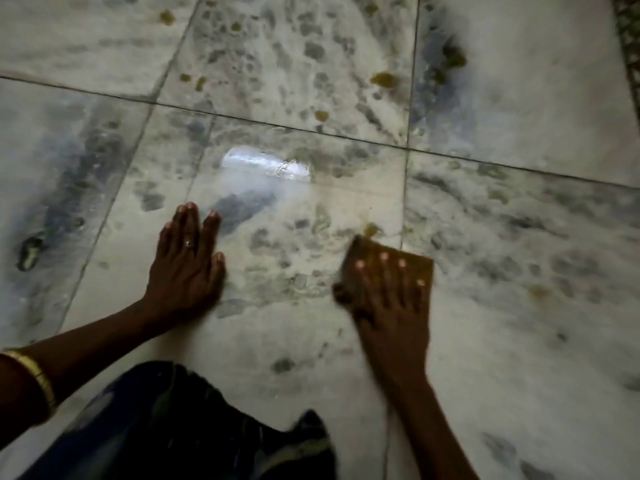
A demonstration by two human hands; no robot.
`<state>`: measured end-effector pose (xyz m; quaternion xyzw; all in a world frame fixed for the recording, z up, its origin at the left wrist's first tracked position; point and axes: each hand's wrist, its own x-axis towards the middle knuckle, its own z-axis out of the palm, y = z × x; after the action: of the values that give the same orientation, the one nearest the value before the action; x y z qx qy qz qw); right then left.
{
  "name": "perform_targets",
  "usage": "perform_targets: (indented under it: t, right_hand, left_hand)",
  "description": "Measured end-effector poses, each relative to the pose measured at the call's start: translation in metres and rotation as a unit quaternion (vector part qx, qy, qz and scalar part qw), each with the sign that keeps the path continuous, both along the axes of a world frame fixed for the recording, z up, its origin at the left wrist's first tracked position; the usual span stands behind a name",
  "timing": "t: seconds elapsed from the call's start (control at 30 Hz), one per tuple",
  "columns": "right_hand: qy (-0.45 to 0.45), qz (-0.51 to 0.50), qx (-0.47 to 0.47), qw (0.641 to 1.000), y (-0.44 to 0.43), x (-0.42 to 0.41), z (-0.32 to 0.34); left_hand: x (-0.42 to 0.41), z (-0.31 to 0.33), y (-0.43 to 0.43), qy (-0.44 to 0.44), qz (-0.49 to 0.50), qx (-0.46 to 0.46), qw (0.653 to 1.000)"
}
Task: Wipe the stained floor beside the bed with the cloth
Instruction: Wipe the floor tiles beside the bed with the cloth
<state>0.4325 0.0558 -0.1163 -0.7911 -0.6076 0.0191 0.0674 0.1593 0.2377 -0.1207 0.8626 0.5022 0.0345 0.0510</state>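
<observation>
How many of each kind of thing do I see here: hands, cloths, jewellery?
Hands: 2, left hand and right hand
Cloths: 1, brown cloth
Rings: 1, ring
Bangles: 1, gold bangle
Total: 5

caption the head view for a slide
Right hand presses a brown cloth on the stained floor; left hand rests flat.

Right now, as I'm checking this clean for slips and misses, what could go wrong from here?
1. The floor shines as if wet near the left hand, which lies flat on it; that hand may slip.
2. The cloth under the right hand looks brown already, so it may smear the yellowish stain just beyond its edge.
3. Farther stains up the tiles could be missed.
</observation>
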Motion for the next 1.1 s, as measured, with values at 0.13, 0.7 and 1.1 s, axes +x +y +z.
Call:
perform_targets:
  t: [0.13,0.7,1.1]
  right_hand:
    - [0.01,-0.162,-0.001,0.987,0.063,0.019,-0.004]
    - [-0.003,-0.276,0.054,0.96,0.058,0.034,-0.012]
    - [0.012,-0.199,0.02,0.98,-0.032,0.004,-0.005]
  left_hand:
    - [0.005,0.0,0.002,0.017,-0.005,0.005,1.0]
    - [0.139,-0.008,-0.011,-0.047,-0.165,0.01,0.985]
    - [0.141,-0.008,-0.022,-0.057,-0.253,0.008,0.966]
